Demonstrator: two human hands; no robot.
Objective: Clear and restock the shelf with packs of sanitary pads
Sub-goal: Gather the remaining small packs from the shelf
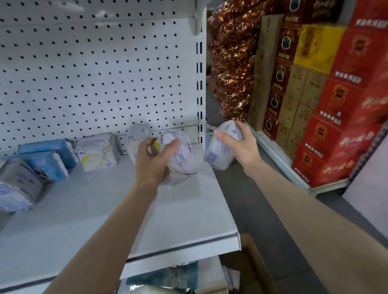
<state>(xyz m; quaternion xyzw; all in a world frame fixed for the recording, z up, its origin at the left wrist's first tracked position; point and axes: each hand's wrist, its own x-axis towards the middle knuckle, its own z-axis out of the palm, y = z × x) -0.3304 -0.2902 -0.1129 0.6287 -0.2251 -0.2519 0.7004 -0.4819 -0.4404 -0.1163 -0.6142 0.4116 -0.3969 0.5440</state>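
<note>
My left hand (151, 162) grips a white pad pack (181, 156) just above the right end of the white shelf (99, 226). My right hand (240, 143) holds another white pad pack (218, 150) past the shelf's right edge, over the aisle. Behind my left hand a white pack (137, 136) stands against the pegboard back. Further left sit a white-and-yellow pack (96, 151), a blue pack (49, 159) and a grey-white pack (11, 185), the last two tilted.
The pegboard back panel (76, 76) rises behind the shelf. Red and yellow boxes (329, 81) and a shiny red-gold bag (231, 53) fill the right side. A cardboard box (255, 276) stands on the floor below; a lower shelf holds a teal pack (167, 279).
</note>
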